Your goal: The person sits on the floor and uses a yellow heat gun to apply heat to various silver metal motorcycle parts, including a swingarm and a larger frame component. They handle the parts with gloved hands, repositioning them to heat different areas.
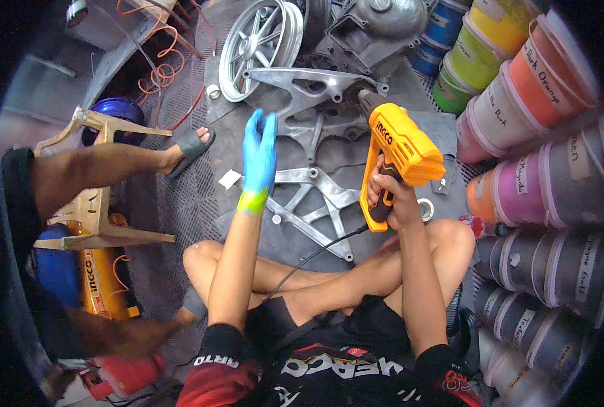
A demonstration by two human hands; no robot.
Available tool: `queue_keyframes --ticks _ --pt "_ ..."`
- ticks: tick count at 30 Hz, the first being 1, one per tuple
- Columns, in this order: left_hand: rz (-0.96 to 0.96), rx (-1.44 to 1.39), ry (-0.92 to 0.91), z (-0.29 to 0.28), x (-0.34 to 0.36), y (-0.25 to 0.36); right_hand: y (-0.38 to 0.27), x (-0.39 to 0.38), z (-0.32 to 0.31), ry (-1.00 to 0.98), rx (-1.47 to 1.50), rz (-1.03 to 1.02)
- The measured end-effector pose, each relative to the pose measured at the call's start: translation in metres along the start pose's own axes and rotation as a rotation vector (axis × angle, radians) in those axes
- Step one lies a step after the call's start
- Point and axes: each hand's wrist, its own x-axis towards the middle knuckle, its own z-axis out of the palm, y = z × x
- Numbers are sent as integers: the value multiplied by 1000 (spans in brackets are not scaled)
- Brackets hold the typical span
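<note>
A yellow heat gun (410, 152) with a black grip is held in my right hand (391, 193), fingers wrapped round the handle. Its metal nozzle points up and left, close to the right end of a bare grey metal bracket (309, 132). A black cord (309, 259) runs from the handle toward my lap. My left hand (259, 156) wears a blue glove with a yellow-green cuff; it is raised with fingers stretched out, holding nothing. It is beside the bracket's left side; whether it touches I cannot tell. A second metal bracket (329, 203) lies nearer my crossed legs.
A silver spoked wheel (249, 44) and a grey engine casing (383, 30) are at the back. Labelled buckets (519, 193) line the right side. Another person's leg (102, 169) and a beige plastic chair (98, 203) are at left. A tape roll (425, 210) lies near my right knee.
</note>
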Motion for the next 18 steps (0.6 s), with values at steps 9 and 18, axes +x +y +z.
queue_keyframes --ticks 9,18 --pt "121 507 -113 -154 -164 35 9 21 1 128 -3 -9" --pt "127 789 130 -259 -246 -14 -2 14 11 -211 24 27"
